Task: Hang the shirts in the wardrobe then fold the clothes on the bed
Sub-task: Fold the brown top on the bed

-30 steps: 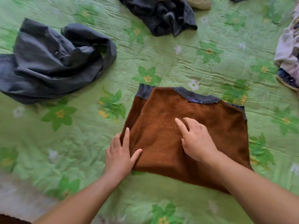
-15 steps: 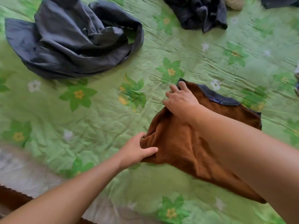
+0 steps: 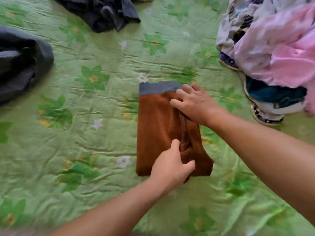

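A brown fleece garment [image 3: 156,130] with a grey waistband lies folded into a narrow rectangle in the middle of the green flowered bed cover [image 3: 88,133]. My left hand [image 3: 172,166] pinches the folded-over edge at the garment's near end. Near the far end, close to the grey band, my right hand [image 3: 194,103] holds the same edge with curled fingers. A fold ridge runs between the two hands.
A dark grey garment [image 3: 20,65] lies crumpled at the left edge. A black garment [image 3: 102,12] sits at the top. A pile of pink, white and patterned clothes [image 3: 272,53] fills the upper right.
Both hands carried the garment's left side over to the right, so the wide brown piece is now folded in half. The view has shifted and the clothes pile at the right has come into sight.
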`<state>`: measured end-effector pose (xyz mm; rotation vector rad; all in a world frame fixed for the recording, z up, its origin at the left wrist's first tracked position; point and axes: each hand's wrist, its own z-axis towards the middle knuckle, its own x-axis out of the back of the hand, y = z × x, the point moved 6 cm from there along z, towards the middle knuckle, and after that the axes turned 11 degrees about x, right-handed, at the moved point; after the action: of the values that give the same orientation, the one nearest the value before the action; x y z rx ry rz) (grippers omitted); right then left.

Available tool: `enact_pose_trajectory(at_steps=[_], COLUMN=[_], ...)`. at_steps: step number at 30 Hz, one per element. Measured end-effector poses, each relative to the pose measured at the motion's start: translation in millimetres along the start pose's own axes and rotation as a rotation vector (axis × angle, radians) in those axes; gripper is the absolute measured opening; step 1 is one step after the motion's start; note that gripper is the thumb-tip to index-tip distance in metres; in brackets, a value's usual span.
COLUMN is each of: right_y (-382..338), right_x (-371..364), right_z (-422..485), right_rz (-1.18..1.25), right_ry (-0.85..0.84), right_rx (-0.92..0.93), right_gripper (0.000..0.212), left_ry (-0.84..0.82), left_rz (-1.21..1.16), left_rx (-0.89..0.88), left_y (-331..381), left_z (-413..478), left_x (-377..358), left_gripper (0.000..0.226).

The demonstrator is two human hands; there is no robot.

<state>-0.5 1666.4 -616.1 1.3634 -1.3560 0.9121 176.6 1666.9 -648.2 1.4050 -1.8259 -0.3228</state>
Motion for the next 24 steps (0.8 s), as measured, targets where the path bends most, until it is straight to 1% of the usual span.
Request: enact_pose_trajectory(at_steps=[1, 4, 6, 8, 9, 10, 11, 12, 13, 14, 15, 16, 17, 18, 19, 20, 21, 22, 24], right_y=[11, 34, 38, 33, 33, 36, 42, 52, 61, 68, 70, 68, 66, 63, 62, 61, 59, 58, 50], right_x=[-9, -48, -83, -117, -128, -136, -141, -144, -147, -149, -153, -159, -164, -168, -171, -173, -173, -174, -173], right_z=[-17, -55, -66, -71, -72, -73, -71, -69, -66, -64, -62, -59, -57, -56, -56, -56, -56, -55, -54], right_rz=[-0.001, -0.014, 0.036, 0.190, 0.356, 0.567, 0.757, 0.891, 0.987, 1.082, 1.184, 1.284, 1.365, 1.435, 1.494, 1.539, 1.579, 1.629, 1.777], right_ry=[-0.013, -0.080, -0.209, -0.324, -0.331, -0.294, -0.197, -0.079, 0.032, 0.114, 0.152, 0.165, 0.175, 0.170, 0.166, 0.159, 0.143, 0.113, 0.037], right_rx=[-0.016, -0.093, -0.152, -0.178, -0.228, -0.325, -0.440, -0.567, -0.694, -0.812, -0.913, -0.996, -1.061, -1.120, -1.174, -1.213, -1.228, -1.224, -1.182], right_gripper=[0.030, 0.026, 0.031, 0.045, 0.054, 0.058, 0.055, 0.048, 0.042, 0.048, 0.063, 0.076, 0.083, 0.085, 0.084, 0.082, 0.077, 0.070, 0.053], left_ry=[-0.013, -0.077, -0.161, -0.243, -0.256, -0.239, -0.178, -0.070, 0.074, 0.231, 0.384, 0.509, 0.563, 0.523, 0.403, 0.259, 0.130, 0.049, 0.034], left_rz=[0.021, 0.075, 0.136, 0.144, 0.120, 0.096, 0.078, 0.064, 0.055, 0.063, 0.099, 0.129, 0.124, 0.054, -0.103, -0.329, -0.542, -0.655, -0.656], left_rx=[0.014, 0.075, 0.153, 0.233, 0.253, 0.250, 0.216, 0.156, 0.082, 0.013, -0.013, 0.039, 0.169, 0.330, 0.482, 0.589, 0.649, 0.655, 0.584], left_y=[14, 39, 37, 29, 25, 22, 19, 18, 15, 9, -2, -18, -40, -64, -86, -102, -112, -117, -126], left_z=[4, 26, 41, 48, 49, 47, 43, 37, 32, 26, 21, 17, 15, 16, 17, 16, 14, 12, 14], left_x=[-20, -75, -103, -120, -125, -125, -120, -108, -91, -71, -51, -32, -17, -8, -7, -14, -24, -32, -37], left_gripper=[0.039, 0.038, 0.042, 0.055, 0.061, 0.063, 0.061, 0.055, 0.048, 0.045, 0.047, 0.056, 0.068, 0.082, 0.095, 0.101, 0.100, 0.093, 0.079])
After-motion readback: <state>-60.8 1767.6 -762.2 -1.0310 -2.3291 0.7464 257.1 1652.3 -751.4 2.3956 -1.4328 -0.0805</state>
